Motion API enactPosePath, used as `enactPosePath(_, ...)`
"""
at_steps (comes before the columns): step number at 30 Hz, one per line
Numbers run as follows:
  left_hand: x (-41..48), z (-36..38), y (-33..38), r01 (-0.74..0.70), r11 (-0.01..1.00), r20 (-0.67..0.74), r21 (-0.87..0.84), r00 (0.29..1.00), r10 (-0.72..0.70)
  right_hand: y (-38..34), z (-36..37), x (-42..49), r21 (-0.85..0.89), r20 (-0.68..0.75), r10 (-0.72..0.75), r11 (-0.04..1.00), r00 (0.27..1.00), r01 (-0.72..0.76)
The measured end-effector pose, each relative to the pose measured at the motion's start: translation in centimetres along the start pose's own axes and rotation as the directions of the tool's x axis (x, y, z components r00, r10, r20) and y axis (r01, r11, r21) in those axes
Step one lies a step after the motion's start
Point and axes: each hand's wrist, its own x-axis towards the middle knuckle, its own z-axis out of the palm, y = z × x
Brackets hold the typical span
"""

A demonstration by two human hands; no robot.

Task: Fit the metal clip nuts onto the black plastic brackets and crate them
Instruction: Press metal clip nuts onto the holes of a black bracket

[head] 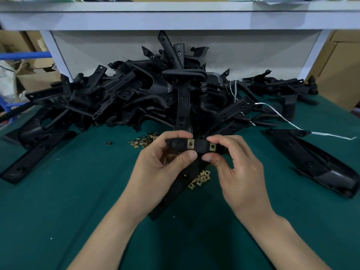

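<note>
I held the black bracket (200, 148) just in front of the bracket pile (155, 94), left hand (161, 168) and right hand (239, 172) each pinching one end, two clip nuts (190, 143) seated on it. I judged it light and stiff, best gripped by its edges.

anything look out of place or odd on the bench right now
A white string trails out of the bracket pile across the green table, looking like stray packaging. One clip nut lies alone, left of the loose heap.
</note>
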Motion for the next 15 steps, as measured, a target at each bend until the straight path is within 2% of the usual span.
enactPosePath(10,0.1,-0.1,0.1,-0.024,0.992,-0.001,0.124,1.000,0.024,0.3,0.3,-0.2,0.040,0.019,-0.017,0.999,1.000,0.017)
enactPosePath(12,0.1,-0.6,0.3,-0.033,0.988,0.094,0.148,0.995,0.019,0.5,0.2,0.1,0.104,0.017,0.008,0.995,1.000,-0.010)
enactPosePath(15,0.3,-1.9,0.6,-0.045,0.996,0.301,0.078,0.953,0.020,1.7,-0.3,0.9,0.244,0.005,0.150,0.959,0.989,-0.146)
